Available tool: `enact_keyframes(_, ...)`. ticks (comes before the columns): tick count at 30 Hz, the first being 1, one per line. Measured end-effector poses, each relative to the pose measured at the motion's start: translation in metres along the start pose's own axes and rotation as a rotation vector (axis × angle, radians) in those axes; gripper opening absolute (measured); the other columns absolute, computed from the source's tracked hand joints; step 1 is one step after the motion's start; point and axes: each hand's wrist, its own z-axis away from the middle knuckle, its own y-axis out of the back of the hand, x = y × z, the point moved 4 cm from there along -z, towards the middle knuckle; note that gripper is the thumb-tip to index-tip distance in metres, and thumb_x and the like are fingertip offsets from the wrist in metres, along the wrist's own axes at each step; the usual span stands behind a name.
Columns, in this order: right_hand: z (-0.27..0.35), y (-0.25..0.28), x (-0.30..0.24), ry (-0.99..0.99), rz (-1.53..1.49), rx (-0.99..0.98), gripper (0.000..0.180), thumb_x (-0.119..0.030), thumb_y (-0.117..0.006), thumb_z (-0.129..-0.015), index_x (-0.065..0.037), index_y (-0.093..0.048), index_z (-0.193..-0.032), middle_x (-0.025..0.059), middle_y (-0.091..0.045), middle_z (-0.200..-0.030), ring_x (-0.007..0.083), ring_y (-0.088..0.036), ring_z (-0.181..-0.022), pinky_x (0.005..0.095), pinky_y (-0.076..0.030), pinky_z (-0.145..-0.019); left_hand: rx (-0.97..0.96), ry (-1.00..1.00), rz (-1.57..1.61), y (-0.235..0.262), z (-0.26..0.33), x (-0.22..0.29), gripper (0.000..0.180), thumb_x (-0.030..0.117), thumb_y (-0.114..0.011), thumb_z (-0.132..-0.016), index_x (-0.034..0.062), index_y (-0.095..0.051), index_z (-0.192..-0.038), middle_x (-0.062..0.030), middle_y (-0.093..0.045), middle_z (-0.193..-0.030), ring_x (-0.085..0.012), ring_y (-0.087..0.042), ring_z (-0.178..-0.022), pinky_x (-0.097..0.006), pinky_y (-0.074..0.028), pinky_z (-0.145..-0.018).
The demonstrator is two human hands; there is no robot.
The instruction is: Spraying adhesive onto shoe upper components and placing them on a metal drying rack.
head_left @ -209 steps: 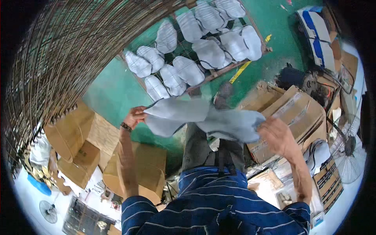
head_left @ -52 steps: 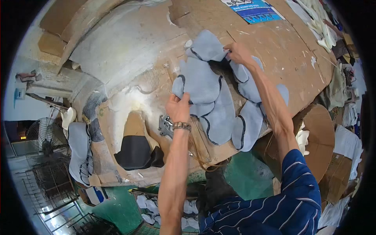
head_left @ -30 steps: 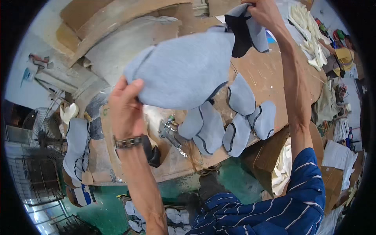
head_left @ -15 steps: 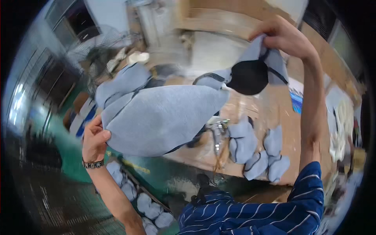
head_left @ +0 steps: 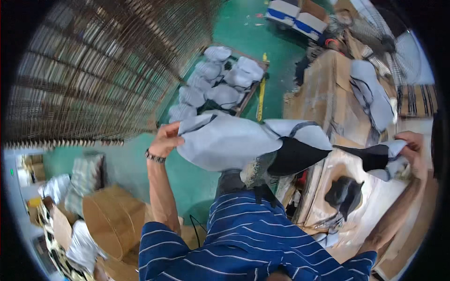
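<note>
Green floor (head_left: 140,164) lies below, with a pallet (head_left: 243,100) of grey pieces. Left hand (head_left: 165,139) and right hand (head_left: 415,150) each pinch an end of the grey cover (head_left: 225,143), stretched in the air between them. With such small pinches, an end could slip and drop.

Green floor (head_left: 225,42) ran thru the middle. On it lay a flat board w/ approx two rows of pale grey fabric pieces (head_left: 220,82), a yellow strip (head_left: 260,93) just beside its right edge. Dark wire mesh (head_left: 93,70) filled the upper left. Cardboard boxes (head_left: 110,220) sat lower left. A cardboard-topped bench (head_left: 323,84) stood at right, a black piece (head_left: 344,194) resting on it. Fan (head_left: 398,47) at upper right, blue-and-white boxes (head_left: 300,16) near top.
</note>
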Motion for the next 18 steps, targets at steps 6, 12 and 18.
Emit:
enact_keyframes(6, -0.218, -0.201, -0.034, 0.085, 0.001, -0.428, 0.037, 0.01, -0.061, -0.079, 0.005, -0.069, -0.115, 0.006, -0.073, -0.101, 0.0119, -0.066, -0.09, 0.0266, -0.051, -0.08, 0.468, 0.174, 0.112, 0.109, 0.13, -0.07, 0.054, -0.002, -0.077, -0.076, -0.0055, -0.064, -0.128, -0.0083, -0.071, -0.117, -0.0174, -0.068, -0.103, -0.031, -0.053, -0.091)
enact_keyframes(12, -0.381, -0.279, -0.053, 0.052, -0.052, -0.477, 0.027, -0.002, -0.066, -0.082, 0.003, -0.072, -0.108, 0.0003, -0.071, -0.089, 0.0086, -0.063, -0.08, 0.0232, -0.048, -0.073, 0.699, 0.187, 0.251, 0.161, 0.22, -0.127, 0.052, -0.005, -0.074, -0.076, -0.0049, -0.063, -0.127, -0.0087, -0.072, -0.115, -0.0172, -0.068, -0.101, -0.031, -0.054, -0.089)
enact_keyframes(18, -0.458, -0.427, -0.127, 0.15, -0.008, -0.849, 0.03, 0.005, -0.066, -0.08, 0.003, -0.071, -0.11, 0.0056, -0.072, -0.098, 0.0108, -0.064, -0.09, 0.0253, -0.049, -0.078, 0.884, 0.166, 0.341, 0.177, 0.22, -0.128, 0.053, -0.008, -0.069, -0.076, -0.0037, -0.063, -0.128, -0.0072, -0.071, -0.115, -0.0153, -0.067, -0.103, -0.032, -0.053, -0.09)
